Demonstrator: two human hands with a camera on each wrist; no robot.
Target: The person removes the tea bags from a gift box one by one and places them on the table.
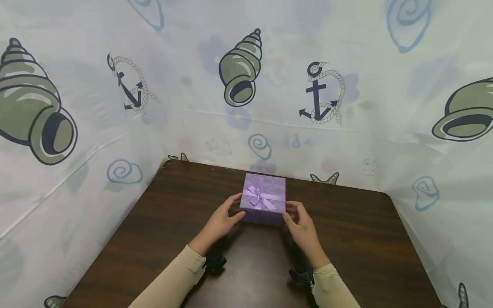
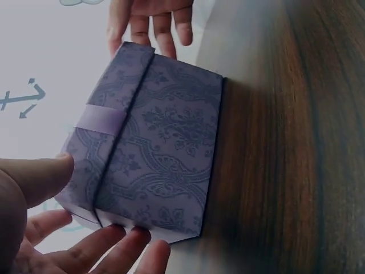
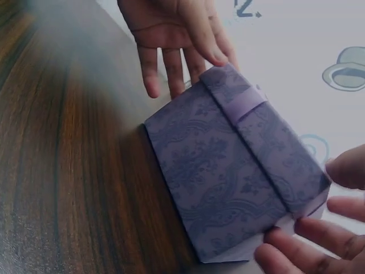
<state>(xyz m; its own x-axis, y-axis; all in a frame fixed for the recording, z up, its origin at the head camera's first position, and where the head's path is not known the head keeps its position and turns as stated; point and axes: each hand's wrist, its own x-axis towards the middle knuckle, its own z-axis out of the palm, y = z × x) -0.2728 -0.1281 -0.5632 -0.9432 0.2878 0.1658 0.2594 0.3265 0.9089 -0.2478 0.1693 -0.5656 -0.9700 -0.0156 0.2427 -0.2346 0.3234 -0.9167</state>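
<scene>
A square purple gift box [image 1: 265,217] with a patterned lid sits near the far edge of the table, a lilac ribbon bow [image 1: 259,197] tied across its top. My left hand [image 1: 220,219] holds its left side, thumb at the near corner and fingers along the side wall. On the right, my right hand [image 1: 303,226] grips the opposite side the same way. In the left wrist view, the box front [image 2: 171,128] shows a damask-like pattern, with the lid's seam running across it. The lid looks closed, and the contents are hidden.
The dark wood-grain table [image 1: 346,248] has rounded far corners. Behind and beside it hangs a pale cloth backdrop [image 1: 185,77] printed with shells and anchors. A dark strap [image 1: 302,276] circles the right wrist, another dark band [image 1: 215,263] the left.
</scene>
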